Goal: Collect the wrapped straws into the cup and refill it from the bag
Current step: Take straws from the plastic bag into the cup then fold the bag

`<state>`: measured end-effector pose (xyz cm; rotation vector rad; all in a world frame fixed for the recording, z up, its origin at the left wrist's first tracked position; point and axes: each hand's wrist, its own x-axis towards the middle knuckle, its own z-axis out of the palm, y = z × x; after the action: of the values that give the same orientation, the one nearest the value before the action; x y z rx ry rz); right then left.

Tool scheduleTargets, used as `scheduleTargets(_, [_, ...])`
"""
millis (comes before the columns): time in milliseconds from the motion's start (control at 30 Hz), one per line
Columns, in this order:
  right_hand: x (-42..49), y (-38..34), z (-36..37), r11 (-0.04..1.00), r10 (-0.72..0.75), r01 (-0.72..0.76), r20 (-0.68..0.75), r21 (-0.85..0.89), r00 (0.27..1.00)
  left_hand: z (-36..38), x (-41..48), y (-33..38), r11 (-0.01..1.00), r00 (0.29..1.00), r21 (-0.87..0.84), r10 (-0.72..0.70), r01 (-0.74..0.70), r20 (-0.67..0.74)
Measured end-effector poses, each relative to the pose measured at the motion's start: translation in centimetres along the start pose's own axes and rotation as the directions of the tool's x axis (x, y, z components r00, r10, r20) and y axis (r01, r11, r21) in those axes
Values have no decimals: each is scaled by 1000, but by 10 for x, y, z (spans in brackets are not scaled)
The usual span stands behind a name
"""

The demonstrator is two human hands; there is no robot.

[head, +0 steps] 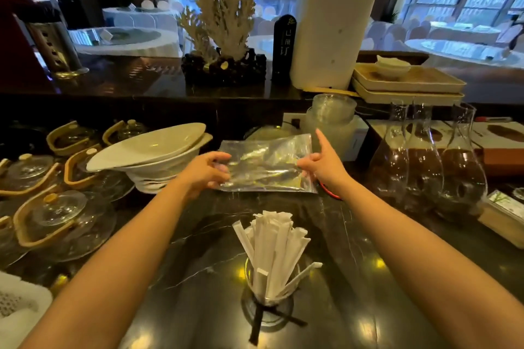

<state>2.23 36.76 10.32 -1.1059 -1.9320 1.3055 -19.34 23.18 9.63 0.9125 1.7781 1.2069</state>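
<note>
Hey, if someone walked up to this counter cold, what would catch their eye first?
Probably the shiny clear plastic bag, stretched flat between the left hand and right hand at mid-counter. Next, the glass cup crammed with white wrapped straws, standing nearest the person on the dark marble counter. Behind, a pale coral ornament rises on the raised ledge.

Both arms outstretched, fingers (219, 156) pinched.
</note>
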Motion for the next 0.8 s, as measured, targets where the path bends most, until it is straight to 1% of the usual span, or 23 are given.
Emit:
scheduleTargets(100, [9, 32, 10, 987, 11, -8, 13, -162, 1000, 10, 12, -25, 960, 996, 276, -66, 45, 67])
scheduleTargets(167, [12, 52, 18, 963, 47, -35, 38, -267, 998, 18, 16, -41, 900, 991, 432, -106, 61, 82])
scheduleTargets(233, [11, 70, 28, 916, 98, -60, 78, -398, 992, 24, 19, -55, 833, 982, 550, -151, 66, 111])
scheduleTargets(300, [7, 87, 36, 861, 158, -77, 119, -503, 980, 29, 20, -70, 769, 973, 636, -193, 71, 125])
scheduleTargets(400, [2, 111, 46, 782, 240, -76, 186, -618, 953, 36, 19, -90, 692, 960, 717, -248, 84, 127])
scheduleTargets(500, [-1, 125, 52, 726, 278, -42, 237, -686, 931, 43, 16, -101, 637, 958, 764, -268, 101, 97])
scheduleTargets(533, [-2, 127, 53, 711, 279, -25, 250, -703, 927, 43, 15, -104, 616, 959, 783, -263, 81, 108])
scheduleTargets(567, [-3, 128, 54, 693, 282, -9, 259, -721, 924, 42, 13, -105, 574, 958, 817, -258, 45, 128])
scheduleTargets(600, [-4, 130, 54, 684, 270, 8, 263, -730, 926, 40, 12, -106, 490, 951, 872, -267, -4, 155])
scheduleTargets(667, [-6, 131, 53, 660, 238, 35, 253, -751, 938, 33, 10, -112, 273, 948, 955, -259, -112, 185])
scheduleTargets(700, [-8, 130, 51, 630, 220, 57, 248, -775, 943, 30, 10, -115, 186, 950, 972, -248, -144, 188])
scheduleTargets(733, [-10, 131, 50, 585, 194, 96, 255, -805, 947, 27, 8, -119, 142, 954, 977, -236, -156, 186])
scheduleTargets(800, [-14, 129, 47, 488, 184, 175, 297, -855, 937, 22, 5, -129, 118, 952, 978, -235, -171, 195])
